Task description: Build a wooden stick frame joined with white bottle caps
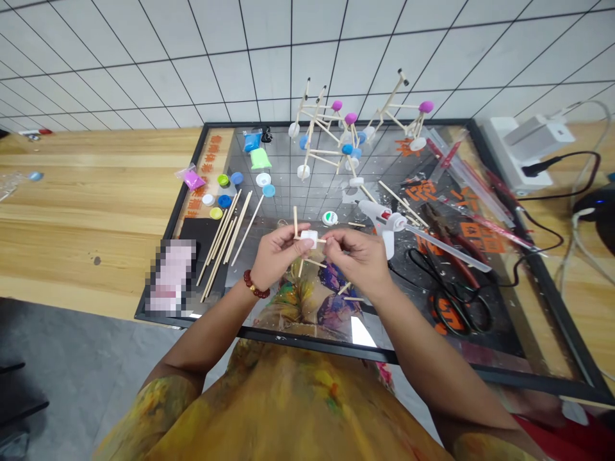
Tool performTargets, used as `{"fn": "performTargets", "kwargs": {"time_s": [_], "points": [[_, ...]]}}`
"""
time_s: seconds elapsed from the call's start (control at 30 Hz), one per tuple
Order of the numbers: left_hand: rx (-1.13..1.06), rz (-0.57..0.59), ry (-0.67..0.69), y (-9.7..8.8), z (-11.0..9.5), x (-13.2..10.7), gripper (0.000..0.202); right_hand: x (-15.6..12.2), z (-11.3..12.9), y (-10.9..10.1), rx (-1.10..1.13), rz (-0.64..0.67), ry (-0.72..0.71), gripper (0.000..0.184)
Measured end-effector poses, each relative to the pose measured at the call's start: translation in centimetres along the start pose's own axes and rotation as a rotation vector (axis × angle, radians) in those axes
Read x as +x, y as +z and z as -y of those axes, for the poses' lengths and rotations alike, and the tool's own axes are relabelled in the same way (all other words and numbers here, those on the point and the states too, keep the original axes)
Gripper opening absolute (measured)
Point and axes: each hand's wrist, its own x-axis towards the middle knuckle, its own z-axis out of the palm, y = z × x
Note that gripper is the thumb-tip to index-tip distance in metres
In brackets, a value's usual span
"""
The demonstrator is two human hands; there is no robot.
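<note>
My left hand (281, 256), with a dark red bead bracelet on its wrist, is closed on a small white piece (309, 239) that looks like a bottle cap. A thin wooden stick (295, 221) stands upright at its fingertips, joined to or touching that piece. From the right, my right hand (359, 259) pinches the end of a short wooden stick (321, 241) that meets the white piece. Whether the stick passes into it is hidden. Short stick pieces (316, 263) lie on the glass below my hands. Just beyond them is a white and green cap (330, 218).
Small stick-built bicycles (331, 137) with cap wheels stand at the back. A glue gun (384, 218), pliers (451, 240) and scissors (461, 310) lie at right. Long sticks (225, 246), caps (224, 202), clay packets (259, 158) and a blurred pink object (170, 275) are at left.
</note>
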Motion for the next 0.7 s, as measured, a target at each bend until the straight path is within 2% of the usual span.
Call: {"fn": "performTargets", "kwargs": {"time_s": [0.1,0.2,0.3,0.47,0.57,0.63,0.7], "points": [[-0.175,0.031,-0.170,0.1,-0.3,0.3,0.047,0.1,-0.1,0.3,0.183,0.065,0.142,0.021],[-0.225,-0.013,-0.222,0.2,-0.8,0.5,0.049,0.1,-0.2,0.4,0.278,0.075,0.176,0.024],[-0.225,-0.044,-0.252,0.3,-1.1,0.5,0.049,0.0,-0.3,0.4,0.223,0.063,0.085,0.023],[-0.259,-0.087,-0.356,0.9,-1.2,0.5,0.047,-0.3,-0.4,0.5,-0.071,-0.005,-0.164,0.016],[-0.283,-0.083,-0.384,1.2,-1.0,0.3,0.051,-0.4,-0.6,0.8,-0.155,-0.070,-0.219,0.017],[-0.285,-0.075,-0.389,1.3,-0.8,0.2,0.052,-0.4,-0.7,1.0,-0.128,-0.081,-0.159,0.017],[-0.278,-0.073,-0.379,1.2,-0.7,0.3,0.050,-0.4,-0.8,1.1,-0.028,-0.061,-0.027,0.017]]}}
